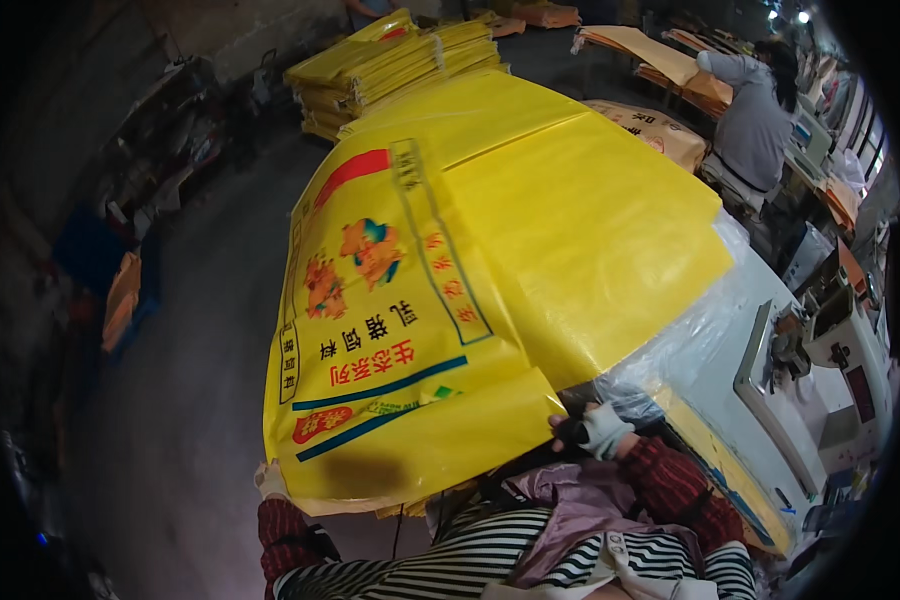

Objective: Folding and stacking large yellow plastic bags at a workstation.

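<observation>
A large yellow printed woven sack (370, 300) hangs over the near left side of the table, with coloured pictures and lettering on its face. At its near left corner, my left hand (270, 481) is closed on the edge, most of the fingers hidden by the sack. My right hand (598, 432), in a pale glove with dark fingertips, pinches the near right corner. Under and beyond this sack lies a plain yellow sack sheet (610, 230), flat on the table. Clear plastic film (660, 350) shows along its right edge.
A pile of yellow sacks (390, 65) stands beyond the table. To my right is a sewing machine (840, 370) on a pale tabletop (720, 330). Another person (755, 125) sits at the far right by orange sacks (650, 55). Grey floor (190, 330) lies left.
</observation>
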Demonstrator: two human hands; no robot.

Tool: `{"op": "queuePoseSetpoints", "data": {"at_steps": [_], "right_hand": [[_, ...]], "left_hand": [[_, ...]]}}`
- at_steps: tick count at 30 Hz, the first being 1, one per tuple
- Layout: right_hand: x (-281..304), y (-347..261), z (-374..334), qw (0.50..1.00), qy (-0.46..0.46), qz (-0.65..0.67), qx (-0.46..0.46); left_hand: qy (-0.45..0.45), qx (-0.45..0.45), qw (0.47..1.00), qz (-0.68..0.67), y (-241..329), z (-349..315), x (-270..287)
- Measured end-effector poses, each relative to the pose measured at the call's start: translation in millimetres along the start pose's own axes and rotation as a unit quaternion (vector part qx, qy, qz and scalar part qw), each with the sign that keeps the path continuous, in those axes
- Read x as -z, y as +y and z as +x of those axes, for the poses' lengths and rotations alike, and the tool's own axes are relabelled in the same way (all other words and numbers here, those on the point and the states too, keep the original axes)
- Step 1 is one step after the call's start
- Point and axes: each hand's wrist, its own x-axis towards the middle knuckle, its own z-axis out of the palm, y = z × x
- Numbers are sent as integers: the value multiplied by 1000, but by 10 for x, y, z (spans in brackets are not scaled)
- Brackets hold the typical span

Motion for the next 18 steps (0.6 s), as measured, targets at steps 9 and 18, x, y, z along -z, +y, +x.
{"op": "queuePoseSetpoints", "data": {"at_steps": [9,18], "right_hand": [[-497,484,1001,991,24,-75,-107],[-909,2316,801,943,-87,-321,-11]], "left_hand": [[102,-133,864,475,-937,288,-417],[2,12,999,-31,-2109,929,-390]]}}
